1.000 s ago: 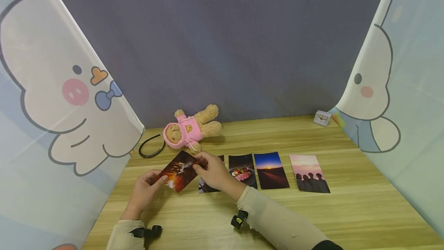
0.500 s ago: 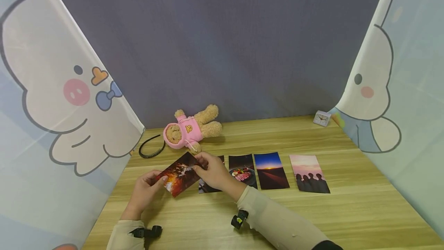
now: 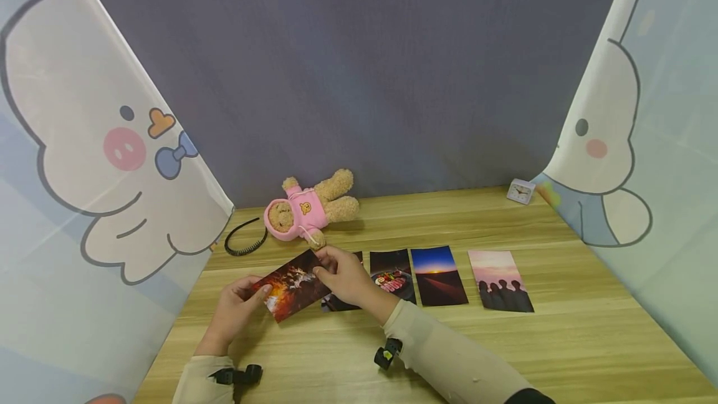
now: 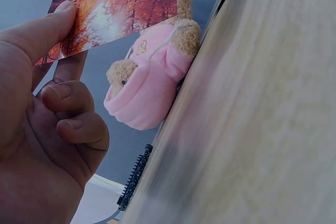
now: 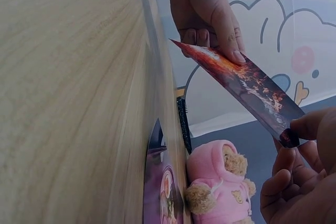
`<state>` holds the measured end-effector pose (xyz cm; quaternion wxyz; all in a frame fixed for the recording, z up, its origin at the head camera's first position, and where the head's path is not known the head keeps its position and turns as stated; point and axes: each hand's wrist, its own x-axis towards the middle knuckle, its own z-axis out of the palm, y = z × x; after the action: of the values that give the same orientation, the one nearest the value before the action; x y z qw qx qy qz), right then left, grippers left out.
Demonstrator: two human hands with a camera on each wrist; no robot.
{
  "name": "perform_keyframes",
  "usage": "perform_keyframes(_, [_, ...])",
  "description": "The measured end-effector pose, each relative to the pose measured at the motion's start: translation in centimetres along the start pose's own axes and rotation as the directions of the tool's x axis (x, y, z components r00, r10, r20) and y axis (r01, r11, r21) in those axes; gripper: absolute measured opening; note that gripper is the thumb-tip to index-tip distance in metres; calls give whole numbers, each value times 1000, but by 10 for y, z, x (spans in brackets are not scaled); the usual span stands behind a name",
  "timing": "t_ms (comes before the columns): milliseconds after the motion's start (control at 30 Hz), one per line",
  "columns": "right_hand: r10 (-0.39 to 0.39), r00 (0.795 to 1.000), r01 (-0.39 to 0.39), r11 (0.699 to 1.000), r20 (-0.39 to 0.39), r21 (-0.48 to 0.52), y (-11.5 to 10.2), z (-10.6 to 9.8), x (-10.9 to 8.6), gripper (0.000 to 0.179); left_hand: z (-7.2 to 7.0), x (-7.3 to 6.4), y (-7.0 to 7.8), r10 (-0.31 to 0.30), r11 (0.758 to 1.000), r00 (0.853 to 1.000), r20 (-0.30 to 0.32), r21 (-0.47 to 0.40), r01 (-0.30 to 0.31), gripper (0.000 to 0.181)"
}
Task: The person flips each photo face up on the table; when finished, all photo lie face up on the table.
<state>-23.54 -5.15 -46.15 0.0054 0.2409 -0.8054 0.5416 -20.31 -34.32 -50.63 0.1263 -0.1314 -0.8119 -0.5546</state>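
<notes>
Both hands hold one photo of orange-red trees (image 3: 293,283) just above the wooden table (image 3: 449,341). My left hand (image 3: 238,304) pinches its near-left corner, thumb on top; in the left wrist view the left hand (image 4: 47,129) grips the photo (image 4: 113,3) the same way. My right hand (image 3: 342,276) pinches the far-right corner, and the right wrist view shows the right hand (image 5: 302,177) on the photo (image 5: 247,85). Partly under the right hand lies a dark photo (image 3: 336,302). A row of photos follows: food (image 3: 392,276), sunset (image 3: 437,274), silhouettes (image 3: 500,279).
A teddy bear in a pink hoodie (image 3: 307,207) lies at the back of the table, with a black coiled cord (image 3: 244,239) to its left. A small white clock (image 3: 520,191) stands at the back right. Cartoon-printed curtains (image 3: 90,173) hang on both sides.
The held photo has turned slightly, its right end lower and flatter over the table. The hands have stayed almost in place.
</notes>
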Motion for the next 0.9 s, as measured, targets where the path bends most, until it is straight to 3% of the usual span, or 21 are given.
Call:
perform_keyframes(467, [21, 1000, -21, 1000, -3, 15, 2, -2, 1, 16, 1, -1, 3, -13, 1000, 1000, -25, -23, 12, 2])
perform_keyframes(667, [47, 999, -47, 998, -10, 32, 5, -3, 1, 20, 1, -2, 4, 5, 1000, 1000, -17, -30, -5, 24])
perform_keyframes(900, [69, 997, -67, 991, -14, 112, 5, -5, 2, 29, -1, -2, 4, 26, 997, 999, 24, -73, -24, 4])
